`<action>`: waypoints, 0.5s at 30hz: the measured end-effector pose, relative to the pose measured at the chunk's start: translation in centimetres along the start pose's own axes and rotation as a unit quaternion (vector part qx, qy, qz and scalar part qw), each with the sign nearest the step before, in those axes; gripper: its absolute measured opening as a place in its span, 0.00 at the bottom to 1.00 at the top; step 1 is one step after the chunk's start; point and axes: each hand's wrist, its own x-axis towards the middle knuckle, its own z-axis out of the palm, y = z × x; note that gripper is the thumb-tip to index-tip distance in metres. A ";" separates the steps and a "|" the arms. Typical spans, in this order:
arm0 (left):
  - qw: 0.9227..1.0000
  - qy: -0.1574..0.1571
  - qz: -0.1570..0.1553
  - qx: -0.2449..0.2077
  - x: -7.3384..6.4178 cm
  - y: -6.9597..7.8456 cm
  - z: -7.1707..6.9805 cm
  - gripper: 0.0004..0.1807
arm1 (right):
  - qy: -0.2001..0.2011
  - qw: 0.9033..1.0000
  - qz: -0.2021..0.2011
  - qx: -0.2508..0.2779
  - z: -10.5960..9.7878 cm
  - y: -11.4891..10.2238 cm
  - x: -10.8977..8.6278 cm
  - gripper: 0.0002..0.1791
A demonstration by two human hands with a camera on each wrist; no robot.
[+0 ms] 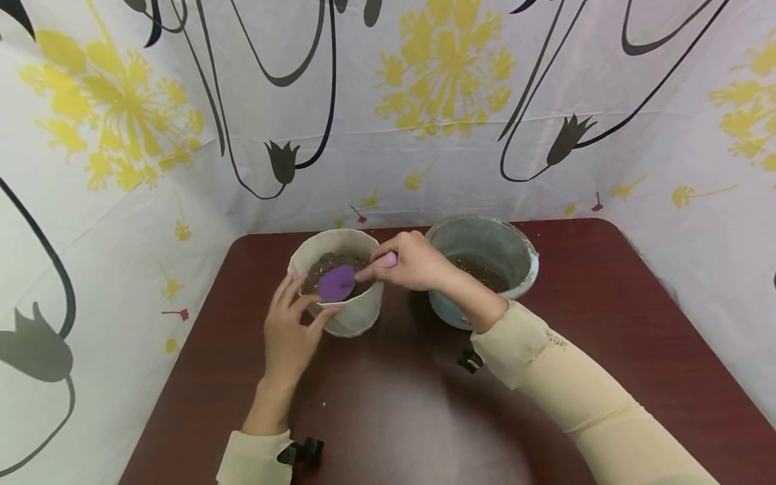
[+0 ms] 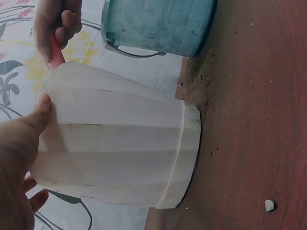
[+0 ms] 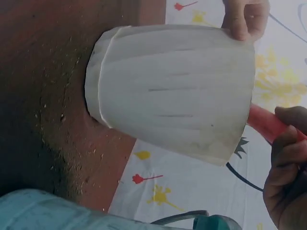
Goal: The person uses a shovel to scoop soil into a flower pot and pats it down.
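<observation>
A white ribbed flowerpot (image 1: 356, 316) stands upright on the table with dark soil (image 1: 330, 261) inside. My left hand (image 1: 289, 333) holds its rim at the near left, thumb on the outer wall and fingers spread along the side. In my right hand (image 1: 418, 261) is a small purple garden trowel (image 1: 336, 283), gripped by its pinkish handle (image 3: 268, 125). The trowel's blade lies inside the pot's mouth, over the soil. Both wrist views show the pot's outer wall, which hides the blade there.
Right of the pot stands a blue-grey bucket (image 1: 526, 275) with soil (image 1: 485, 275) in its bottom and a handle (image 2: 134, 53). Loose soil crumbs (image 2: 206, 96) and a small pale stone (image 2: 270, 205) lie on the dark red table (image 1: 388, 417). Behind hangs a flower-patterned cloth (image 1: 364, 101).
</observation>
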 end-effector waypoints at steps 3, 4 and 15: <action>1.000 0.019 0.001 0.012 -0.2 0.5 0.3 0.21 | 0.028 1.000 0.006 0.003 -0.2 0.0 -0.1 0.07; 1.000 0.026 0.004 0.015 -0.3 0.7 0.5 0.21 | 0.040 0.999 0.011 0.013 -0.2 0.0 -0.2 0.07; 0.998 0.010 0.062 -0.001 -0.3 0.1 -0.3 0.23 | 0.085 0.995 0.026 -0.055 -0.1 -0.1 -0.4 0.10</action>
